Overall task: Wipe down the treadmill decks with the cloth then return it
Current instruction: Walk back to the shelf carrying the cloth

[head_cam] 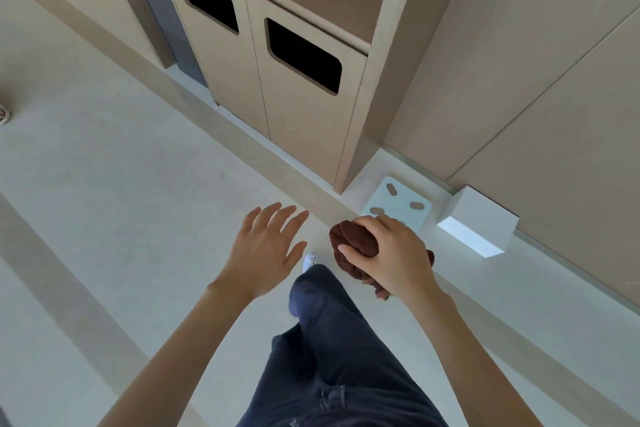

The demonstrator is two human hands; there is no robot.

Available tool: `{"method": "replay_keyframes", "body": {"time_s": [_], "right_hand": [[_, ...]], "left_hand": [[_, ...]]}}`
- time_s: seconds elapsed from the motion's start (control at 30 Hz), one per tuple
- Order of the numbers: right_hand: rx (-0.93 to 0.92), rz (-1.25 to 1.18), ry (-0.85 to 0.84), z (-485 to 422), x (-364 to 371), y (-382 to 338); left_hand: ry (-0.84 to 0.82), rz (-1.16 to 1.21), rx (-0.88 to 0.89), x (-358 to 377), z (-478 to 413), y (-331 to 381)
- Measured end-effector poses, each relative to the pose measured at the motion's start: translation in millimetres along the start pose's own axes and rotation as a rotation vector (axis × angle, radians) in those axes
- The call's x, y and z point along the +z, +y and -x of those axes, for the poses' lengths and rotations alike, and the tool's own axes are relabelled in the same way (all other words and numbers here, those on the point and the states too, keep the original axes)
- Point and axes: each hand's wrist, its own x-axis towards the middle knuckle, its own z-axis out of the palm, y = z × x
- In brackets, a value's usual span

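Note:
A bunched dark brown cloth (353, 243) is gripped in my right hand (391, 256), held out in front of me above the pale floor. My left hand (266, 246) is spread flat with straight fingers, holding nothing, to the left of the cloth. No treadmill appears in this view. My leg in dark trousers (332, 340) and a white shoe (309, 262) show below the hands.
A beige cabinet (304, 135) with two dark rounded bin openings (304, 55) and an open shelf above stands ahead. A pale blue bathroom scale (398, 201) lies on the floor by the wall, beside a white box (481, 222). A floor drain (4, 114) sits at far left.

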Motion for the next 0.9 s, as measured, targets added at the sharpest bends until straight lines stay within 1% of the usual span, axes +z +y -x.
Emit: {"method": "replay_keyframes", "body": {"time_s": [0.3, 0.4, 0.53, 0.63, 0.7, 0.9], "right_hand": [[-0.019, -0.040, 0.006, -131, 16, -14], [-0.012, -0.074, 0.071, -181, 7, -17], [0.003, -0.091, 0.144, -239, -11, -10], [0.001, -0.032, 0.161, -274, -18, -2], [0.024, -0.039, 0.168, -289, -19, -1], [0.119, -0.044, 0.174, -340, -3, -4]], "left_hand": [[0.025, -0.026, 0.012, -35, -114, -71], [0.028, -0.044, 0.027, -50, -160, -98], [0.084, -0.034, 0.057, -63, -212, -118], [0.047, -0.025, 0.068, -61, -244, -130], [0.021, -0.022, 0.090, -58, -264, -139], [-0.014, -0.056, 0.223, -66, -347, -176]]}}
